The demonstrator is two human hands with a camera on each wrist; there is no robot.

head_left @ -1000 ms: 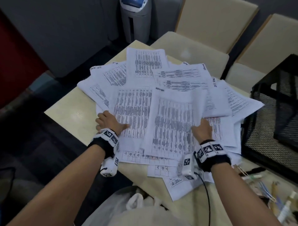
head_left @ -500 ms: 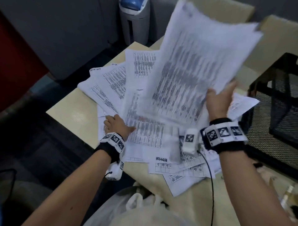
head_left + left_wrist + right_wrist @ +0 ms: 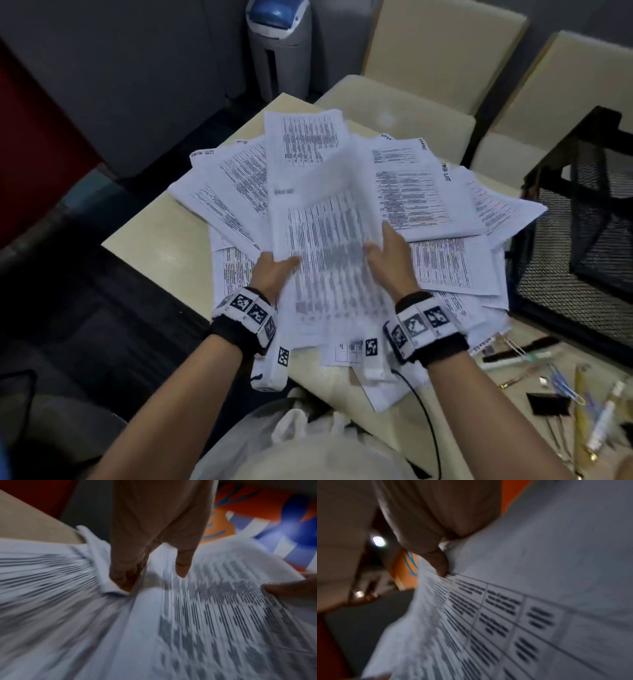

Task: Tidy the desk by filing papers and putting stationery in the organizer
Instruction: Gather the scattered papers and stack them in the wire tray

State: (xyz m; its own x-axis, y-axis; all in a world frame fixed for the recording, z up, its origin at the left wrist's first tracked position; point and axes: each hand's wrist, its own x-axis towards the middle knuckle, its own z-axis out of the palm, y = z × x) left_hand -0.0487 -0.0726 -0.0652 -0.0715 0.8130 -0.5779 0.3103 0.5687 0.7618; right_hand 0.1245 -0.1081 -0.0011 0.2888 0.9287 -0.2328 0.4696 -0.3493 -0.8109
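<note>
Currently gathering papers: my left hand (image 3: 274, 274) and right hand (image 3: 388, 255) both pinch a printed sheaf (image 3: 329, 246) raised above the pile at desk centre; next, file into mesh organizer (image 3: 579, 246) at 3 o'clock.

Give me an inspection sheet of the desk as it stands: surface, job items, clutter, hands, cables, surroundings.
Surface: beige desk, mostly covered.
Job's things: printed papers fanned loosely; held bundle blurred; black mesh organizer at right.
Clutter: pens, paper clips and a binder clip loose at near right.
Grippers: left hand and right hand grip the bundle's sides.
Cables: black cable runs from the right wrist.
Surroundings: cream chairs, grey bin.
</note>
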